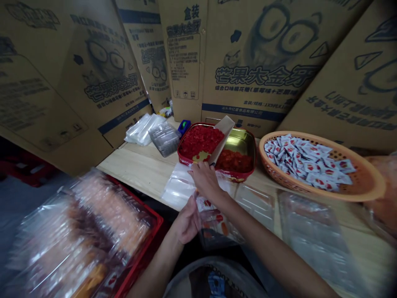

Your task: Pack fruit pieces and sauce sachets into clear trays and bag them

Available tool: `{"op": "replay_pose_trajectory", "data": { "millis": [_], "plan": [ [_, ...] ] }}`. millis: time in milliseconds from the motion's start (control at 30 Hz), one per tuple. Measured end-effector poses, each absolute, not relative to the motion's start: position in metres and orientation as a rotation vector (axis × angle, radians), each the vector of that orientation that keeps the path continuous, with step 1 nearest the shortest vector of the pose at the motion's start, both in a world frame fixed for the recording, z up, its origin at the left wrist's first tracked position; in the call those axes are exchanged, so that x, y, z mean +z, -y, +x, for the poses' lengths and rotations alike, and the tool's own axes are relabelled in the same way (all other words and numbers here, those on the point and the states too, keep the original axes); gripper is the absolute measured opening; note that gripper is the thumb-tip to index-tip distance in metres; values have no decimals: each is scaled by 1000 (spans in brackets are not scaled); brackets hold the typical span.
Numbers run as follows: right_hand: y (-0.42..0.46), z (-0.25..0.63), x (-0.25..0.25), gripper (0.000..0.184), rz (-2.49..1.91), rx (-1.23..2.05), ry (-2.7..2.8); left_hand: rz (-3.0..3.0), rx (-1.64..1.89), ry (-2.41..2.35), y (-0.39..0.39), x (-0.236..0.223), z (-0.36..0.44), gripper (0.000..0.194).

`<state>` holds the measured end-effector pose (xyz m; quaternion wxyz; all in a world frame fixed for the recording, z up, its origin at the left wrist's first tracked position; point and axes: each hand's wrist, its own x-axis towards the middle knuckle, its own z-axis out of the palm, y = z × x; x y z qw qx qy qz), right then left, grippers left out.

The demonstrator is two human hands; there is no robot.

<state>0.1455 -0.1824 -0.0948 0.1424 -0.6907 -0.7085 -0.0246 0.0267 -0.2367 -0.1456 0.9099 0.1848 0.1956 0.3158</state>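
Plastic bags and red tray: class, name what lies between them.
Head view: a clear plastic container and a blue object lie between the plastic bags and the red tray.

Cardboard cartons [260,49] behind; orange basket [366,182]; red crate [149,240], contents blurred.

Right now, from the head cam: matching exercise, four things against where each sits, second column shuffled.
Things
1. white-and-red sachets
2. diced red fruit
3. clear plastic bags
4. left hand

Places
A. against a clear plastic pack
B. on the wooden table
C. in the orange woven basket
D. in the gold-lined red tray

Pairs: 1-C, 2-D, 3-B, 4-A
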Motion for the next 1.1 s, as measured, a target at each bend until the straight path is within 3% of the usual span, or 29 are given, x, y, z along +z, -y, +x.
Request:
{"op": "replay_pose_trajectory", "data": {
  "millis": [400, 633, 733, 800, 900, 967, 1100],
  "plan": [
    [181, 153, -111, 31, -2044, -132, 1950, 467, 602, -446, 239, -143, 28, 68],
    [192, 175, -105, 26, -2015, -39, 1863, 475, 631, -479, 235, -145, 17, 63],
    [216, 195, -108, 35, -1909, 301, 1466, 490, 649, -475, 230, -144, 9, 64],
    [238, 205, -111, 41, -1702, 823, 1122, 513, 624, -456, 229, -141, 8, 65],
    [270, 215, -117, 34, -1276, 1520, 668, 575, 548, -447, 233, -133, 14, 64],
    [287, 223, -120, 26, -1126, 1653, 463, 662, 467, -474, 235, -128, 20, 60],
    [309, 244, -123, 18, -1086, 1555, 178, 1201, 557, -722, 214, -127, 35, 46]
  ]
}}
